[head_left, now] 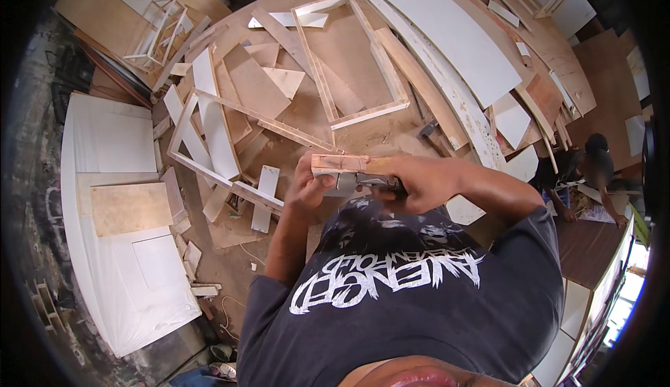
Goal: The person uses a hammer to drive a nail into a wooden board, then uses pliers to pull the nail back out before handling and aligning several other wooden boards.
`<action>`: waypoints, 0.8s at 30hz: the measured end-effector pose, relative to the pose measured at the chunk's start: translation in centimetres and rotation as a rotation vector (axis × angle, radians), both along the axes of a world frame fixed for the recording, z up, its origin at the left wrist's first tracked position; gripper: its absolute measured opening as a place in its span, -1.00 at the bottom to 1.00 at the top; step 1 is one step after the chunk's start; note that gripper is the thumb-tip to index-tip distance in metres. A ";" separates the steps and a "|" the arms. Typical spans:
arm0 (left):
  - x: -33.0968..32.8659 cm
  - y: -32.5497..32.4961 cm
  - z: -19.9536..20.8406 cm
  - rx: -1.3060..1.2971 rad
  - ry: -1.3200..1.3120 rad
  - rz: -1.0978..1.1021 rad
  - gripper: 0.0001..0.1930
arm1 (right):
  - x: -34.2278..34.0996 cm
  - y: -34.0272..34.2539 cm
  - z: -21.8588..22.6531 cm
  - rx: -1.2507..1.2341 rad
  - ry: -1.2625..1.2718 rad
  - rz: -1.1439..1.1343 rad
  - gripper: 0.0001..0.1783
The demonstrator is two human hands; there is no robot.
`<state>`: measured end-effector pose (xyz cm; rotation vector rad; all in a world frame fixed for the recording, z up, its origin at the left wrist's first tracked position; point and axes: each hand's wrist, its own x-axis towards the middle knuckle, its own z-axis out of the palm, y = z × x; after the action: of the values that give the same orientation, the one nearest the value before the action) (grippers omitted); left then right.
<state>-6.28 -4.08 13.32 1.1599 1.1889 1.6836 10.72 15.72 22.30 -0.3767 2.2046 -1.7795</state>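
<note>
Block (340,163), or maybe a small box, sits between our two hands, in front of our shirt (433,321). Our left hand (308,186) pinches its left end. Our right hand (421,183) wraps round a dark thing (388,180) at the other end. If our left grip gets loose, we think the block could drop. If our right hand slips, the dark thing could bump our left hand. Past the grip, a wood frame (289,129) could trip us.
</note>
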 end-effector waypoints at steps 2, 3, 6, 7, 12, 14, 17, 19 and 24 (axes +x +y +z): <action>0.6 -0.6 1.2 -0.032 -0.074 0.029 -0.35 | 0.0 -0.1 0.1 0.272 0.135 -0.083 -0.68; 0.8 -0.9 1.2 -0.033 -0.073 0.023 -0.35 | 0.1 -0.2 -0.3 0.214 0.101 -0.068 -0.65; 1.7 -1.5 0.3 -0.061 -0.145 0.096 -0.39 | 0.6 -1.4 -0.4 -0.035 -0.015 0.023 -0.63; 1.7 -1.8 -0.7 -0.055 -0.134 0.158 -0.40 | 0.8 -1.9 -0.5 -0.225 -0.097 0.106 -0.64; 1.2 -3.0 -0.2 -0.023 -0.040 0.109 -0.41 | 1.7 -4.0 -0.8 -0.314 -0.212 0.131 -0.66; 2.0 -3.0 1.8 0.075 -0.070 0.064 -0.41 | 1.9 -4.6 0.8 -0.198 -0.108 0.067 -0.66; 2.1 -4.5 0.4 -0.006 -0.172 0.006 -0.38 | 2.2 -5.8 1.7 0.288 -0.013 -0.173 -0.64; 2.7 -5.4 -1.1 0.025 -0.229 0.059 -0.36 | 2.4 -6.9 0.7 -0.017 -0.096 -0.004 -0.66; 2.3 -5.7 -0.3 0.167 -0.236 -0.047 -0.32 | 2.4 -9.4 0.3 -0.270 -0.168 0.053 -0.69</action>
<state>-3.97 -9.79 13.02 1.0436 0.8836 1.8539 13.14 6.27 22.56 -0.3248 1.8307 -2.0060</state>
